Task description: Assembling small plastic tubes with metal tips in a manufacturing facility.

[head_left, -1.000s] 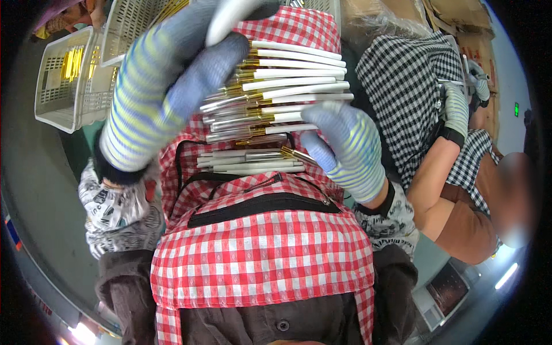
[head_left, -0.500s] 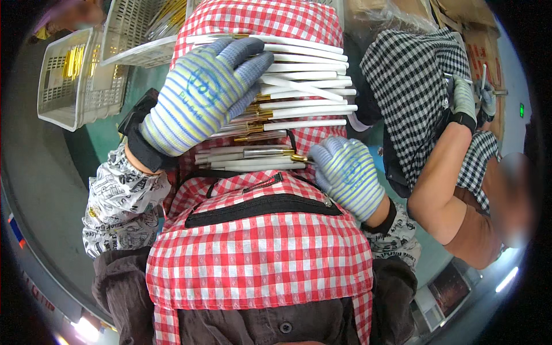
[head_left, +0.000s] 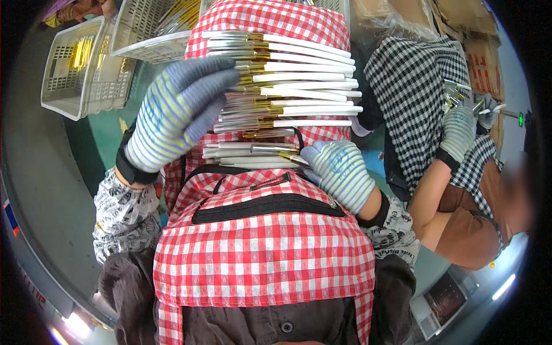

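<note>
White-handled paintbrushes [head_left: 313,76] with gold and silver ferrules lie in a row across the red checked cloth on my lap. Their handles point right, and their left ends look cased in clear sleeves. My left hand [head_left: 178,112], in a striped glove, is open over those left ends, fingers stretched and close together. It holds nothing visible. Nearer to me lies a smaller bunch of paintbrushes [head_left: 247,154], handles to the left. My right hand [head_left: 342,172], also gloved, has its fingers curled round the right end of that bunch, hiding the tips.
Plastic baskets [head_left: 77,66] with gold and silver pieces stand at the far left. Another basket [head_left: 152,49] holds brushes. A co-worker's gloved hand [head_left: 458,132] works at the right above a black checked cloth [head_left: 411,98]. Cardboard boxes [head_left: 480,63] stand behind.
My left hand has moved left and slightly down off the row, uncovering the ferrules. The crossed brush now lies more in line with the others. My right hand stays beside the lower bunch.
</note>
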A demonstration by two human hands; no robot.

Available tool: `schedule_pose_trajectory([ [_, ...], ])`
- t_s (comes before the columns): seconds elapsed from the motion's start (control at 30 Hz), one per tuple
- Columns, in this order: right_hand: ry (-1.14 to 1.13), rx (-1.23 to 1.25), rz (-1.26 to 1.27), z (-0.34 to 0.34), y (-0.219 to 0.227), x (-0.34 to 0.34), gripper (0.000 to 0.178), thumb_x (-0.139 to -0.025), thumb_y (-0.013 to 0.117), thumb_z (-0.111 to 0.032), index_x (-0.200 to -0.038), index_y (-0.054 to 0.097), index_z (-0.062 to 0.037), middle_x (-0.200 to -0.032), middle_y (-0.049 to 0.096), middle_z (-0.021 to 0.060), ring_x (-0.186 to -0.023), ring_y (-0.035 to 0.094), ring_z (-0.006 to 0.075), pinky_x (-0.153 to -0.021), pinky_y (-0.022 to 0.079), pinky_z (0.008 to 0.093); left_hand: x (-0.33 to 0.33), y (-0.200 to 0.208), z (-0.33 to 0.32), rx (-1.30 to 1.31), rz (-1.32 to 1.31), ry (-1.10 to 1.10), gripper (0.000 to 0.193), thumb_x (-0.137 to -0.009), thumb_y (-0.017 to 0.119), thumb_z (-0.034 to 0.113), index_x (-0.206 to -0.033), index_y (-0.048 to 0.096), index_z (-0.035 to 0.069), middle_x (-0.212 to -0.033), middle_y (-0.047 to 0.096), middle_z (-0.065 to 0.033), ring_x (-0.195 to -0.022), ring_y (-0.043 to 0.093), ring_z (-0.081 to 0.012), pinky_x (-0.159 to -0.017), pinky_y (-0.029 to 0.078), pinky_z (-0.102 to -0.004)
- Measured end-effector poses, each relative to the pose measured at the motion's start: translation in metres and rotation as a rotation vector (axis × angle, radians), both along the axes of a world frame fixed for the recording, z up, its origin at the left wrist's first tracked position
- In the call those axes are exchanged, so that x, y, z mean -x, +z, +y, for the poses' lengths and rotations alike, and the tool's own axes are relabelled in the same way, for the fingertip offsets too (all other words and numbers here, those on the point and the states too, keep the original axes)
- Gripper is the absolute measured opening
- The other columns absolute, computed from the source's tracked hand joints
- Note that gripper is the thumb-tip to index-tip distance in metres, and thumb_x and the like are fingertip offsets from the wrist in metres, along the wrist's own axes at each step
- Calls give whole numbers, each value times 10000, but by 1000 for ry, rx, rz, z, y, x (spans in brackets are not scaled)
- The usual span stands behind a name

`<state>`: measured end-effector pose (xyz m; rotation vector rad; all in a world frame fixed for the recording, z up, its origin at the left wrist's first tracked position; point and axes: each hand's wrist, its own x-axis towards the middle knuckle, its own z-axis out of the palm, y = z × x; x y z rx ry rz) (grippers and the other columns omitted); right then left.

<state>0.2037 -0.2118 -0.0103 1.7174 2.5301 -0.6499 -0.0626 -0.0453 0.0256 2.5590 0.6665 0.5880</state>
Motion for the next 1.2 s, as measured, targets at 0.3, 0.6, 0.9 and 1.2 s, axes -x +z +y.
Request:
schedule_pose_trajectory([
  [0.3, -72, 144, 280, 13, 31, -25, 259, -816, 666, -291, -919, 648, -54, -734, 627, 154, -697, 645, 345, -648, 501, 443, -7, -1, -39, 130, 53, -303, 342, -844, 648, 207, -1152, 638, 60, -1159, 641, -143, -1014, 631, -322, -857, 506, -450],
  [0.6, -269, 182, 521, 22, 61, -35, 282, -874, 683, -293, -1007, 661, -45, -785, 667, 149, -713, 665, 327, -646, 493, 406, -15, 29, -31, -3, 266, -208, 469, -732, 669, 150, -1196, 638, 92, -665, 586, -38, -577, 601, -251, -542, 471, -405],
  [0.9, -220, 77, 620, 16, 57, -35, 264, -886, 673, -301, -943, 668, -44, -725, 658, 138, -649, 647, 327, -594, 478, 409, 5, 42, -19, -35, 163, -150, 475, -710, 664, 108, -1185, 668, 110, -685, 591, -30, -577, 574, -246, -531, 436, -370],
  [1.2, 18, 18, 405, 24, 70, -23, 281, -871, 677, -361, -833, 682, -82, -638, 616, 128, -574, 617, 307, -554, 454, 420, 7, 26, -20, 10, 67, -294, 415, -726, 733, 170, -1125, 660, 84, -659, 615, -37, -533, 601, -222, -486, 434, -368],
])
